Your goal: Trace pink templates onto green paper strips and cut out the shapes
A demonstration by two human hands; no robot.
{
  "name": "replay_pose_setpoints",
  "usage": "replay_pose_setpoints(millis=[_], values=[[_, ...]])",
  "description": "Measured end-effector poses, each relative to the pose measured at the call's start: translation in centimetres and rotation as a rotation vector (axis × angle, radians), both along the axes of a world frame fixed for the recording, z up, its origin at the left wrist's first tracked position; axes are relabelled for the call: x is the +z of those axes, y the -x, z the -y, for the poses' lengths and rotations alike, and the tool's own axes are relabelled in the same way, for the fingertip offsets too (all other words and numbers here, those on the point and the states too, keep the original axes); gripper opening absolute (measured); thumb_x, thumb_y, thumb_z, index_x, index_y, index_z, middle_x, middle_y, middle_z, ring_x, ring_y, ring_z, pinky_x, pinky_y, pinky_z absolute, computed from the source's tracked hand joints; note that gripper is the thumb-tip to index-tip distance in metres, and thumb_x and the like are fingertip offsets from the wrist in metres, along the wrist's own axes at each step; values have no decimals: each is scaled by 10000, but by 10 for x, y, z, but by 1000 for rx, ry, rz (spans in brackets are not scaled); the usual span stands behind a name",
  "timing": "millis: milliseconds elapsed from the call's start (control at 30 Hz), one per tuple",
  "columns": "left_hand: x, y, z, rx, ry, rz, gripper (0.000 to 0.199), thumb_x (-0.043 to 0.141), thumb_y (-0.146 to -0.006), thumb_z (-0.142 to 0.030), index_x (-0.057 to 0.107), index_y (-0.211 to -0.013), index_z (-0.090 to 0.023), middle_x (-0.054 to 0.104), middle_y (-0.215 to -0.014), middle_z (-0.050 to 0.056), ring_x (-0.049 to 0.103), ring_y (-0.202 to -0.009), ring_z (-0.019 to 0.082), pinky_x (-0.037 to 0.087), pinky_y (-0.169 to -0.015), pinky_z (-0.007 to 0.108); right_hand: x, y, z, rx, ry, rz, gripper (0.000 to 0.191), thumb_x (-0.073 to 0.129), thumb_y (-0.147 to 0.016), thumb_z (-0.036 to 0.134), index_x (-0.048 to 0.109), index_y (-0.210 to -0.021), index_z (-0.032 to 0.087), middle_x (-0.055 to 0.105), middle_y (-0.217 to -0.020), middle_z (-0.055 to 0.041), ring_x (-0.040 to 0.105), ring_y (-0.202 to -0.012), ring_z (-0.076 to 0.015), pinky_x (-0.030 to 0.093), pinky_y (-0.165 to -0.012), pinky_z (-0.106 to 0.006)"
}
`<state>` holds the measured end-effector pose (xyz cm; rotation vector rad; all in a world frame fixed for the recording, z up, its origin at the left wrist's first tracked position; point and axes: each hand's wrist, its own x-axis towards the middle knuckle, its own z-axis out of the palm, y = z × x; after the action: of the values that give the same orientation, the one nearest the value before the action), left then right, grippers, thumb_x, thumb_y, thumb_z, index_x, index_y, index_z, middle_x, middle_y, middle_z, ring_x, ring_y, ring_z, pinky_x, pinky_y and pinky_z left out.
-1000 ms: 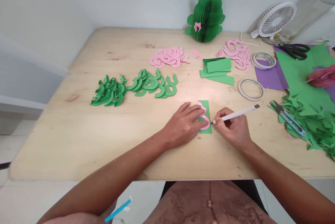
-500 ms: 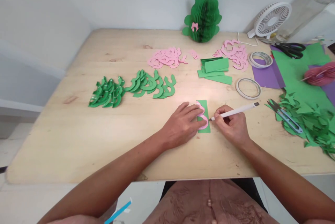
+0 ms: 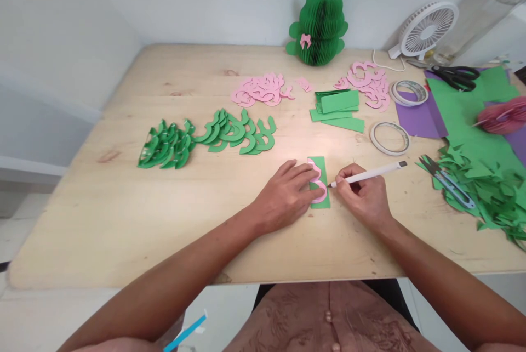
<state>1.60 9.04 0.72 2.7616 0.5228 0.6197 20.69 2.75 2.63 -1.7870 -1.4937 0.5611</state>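
My left hand (image 3: 285, 197) lies flat with its fingers spread, their tips pressing a curvy pink paper shape (image 3: 321, 192) onto a green paper strip (image 3: 321, 164). The strip rests on the wooden table, and part of the pink shape is hidden under my fingers. Just right of the strip, my right hand (image 3: 365, 197) grips a white pen (image 3: 376, 171). The pen's dark tip is close to the right edge of the pink shape, at the strip's edge.
Cut green curves (image 3: 236, 132) and pink cutouts (image 3: 261, 90) lie left and behind. Further back are green strips (image 3: 340, 103) and a green paper figure (image 3: 322, 28). To the right are tape rolls (image 3: 390, 138), small snips (image 3: 454, 189), green scraps (image 3: 493, 193), black-handled scissors (image 3: 456, 77) and a fan (image 3: 428, 32).
The pen tip has moved very slightly up and left along the strip's edge. My left hand stays in place.
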Motion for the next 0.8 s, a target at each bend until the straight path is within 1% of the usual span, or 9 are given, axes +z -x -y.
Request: replay_pose_setpoints(millis=[800], values=[[-2,1,0,2,-2,-7,298,468,-890,-135,679,-1067,-248,617,-1261,85,495,-1256,229,340,-1075,457,-1,-1,1,40,-10,12,132,545,-757,221,544,-633,177,422,-450,59,362,-394,-74,258,-398,-204]])
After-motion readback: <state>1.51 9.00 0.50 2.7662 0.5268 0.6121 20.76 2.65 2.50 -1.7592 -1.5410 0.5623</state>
